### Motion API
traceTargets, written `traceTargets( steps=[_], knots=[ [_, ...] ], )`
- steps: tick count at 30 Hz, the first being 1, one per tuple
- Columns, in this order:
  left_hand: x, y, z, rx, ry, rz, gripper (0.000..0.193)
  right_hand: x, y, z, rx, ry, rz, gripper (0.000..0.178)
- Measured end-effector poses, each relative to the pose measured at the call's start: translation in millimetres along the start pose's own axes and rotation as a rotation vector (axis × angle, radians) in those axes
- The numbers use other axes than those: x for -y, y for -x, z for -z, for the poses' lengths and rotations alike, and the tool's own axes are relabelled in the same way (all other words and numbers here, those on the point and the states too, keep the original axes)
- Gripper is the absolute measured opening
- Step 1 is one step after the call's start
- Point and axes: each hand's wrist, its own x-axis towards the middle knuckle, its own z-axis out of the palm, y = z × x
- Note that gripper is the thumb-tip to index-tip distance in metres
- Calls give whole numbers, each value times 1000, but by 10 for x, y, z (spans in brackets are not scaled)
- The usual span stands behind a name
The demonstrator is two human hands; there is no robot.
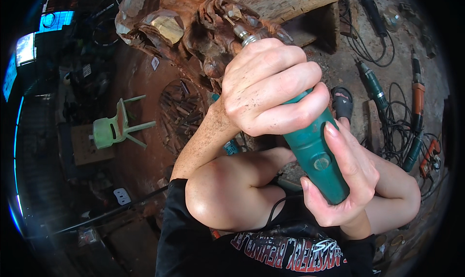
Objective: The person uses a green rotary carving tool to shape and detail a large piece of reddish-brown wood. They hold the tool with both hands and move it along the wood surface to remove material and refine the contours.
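A teal die grinder (310,146) slants across the middle of the view, its metal collet (243,34) aimed up and left. My left hand (273,90) is wrapped round its front part, with brown wood dust on the skin. Around the rear end, my right hand (351,180) grips with the thumb and fingers on opposite sides. Beyond the collet is a reddish-brown wood carving (208,30) with deep folds and some paler cut faces. The thin bit lies over the carving; whether it touches the wood, I cannot tell.
A pale green plastic chair (114,127) is at the left, near a heap of small brown sticks (181,107). A wooden block (286,3) stands behind the carving. On the right floor lie another teal grinder (372,83), an orange-and-black tool (417,100) and tangled cables (399,115).
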Motion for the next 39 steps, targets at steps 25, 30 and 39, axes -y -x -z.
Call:
traceTargets(
  steps=[25,30,39],
  knots=[
    [-64,6,63,75,9,-9,29,48,7,50,15,10,-14,72],
    [-66,-2,77,111,18,-3,29,55,71,146,142,4,-71,79],
    [-35,13,29,55,4,-15,29,19,147,169,148,99,-29,82]
  ],
)
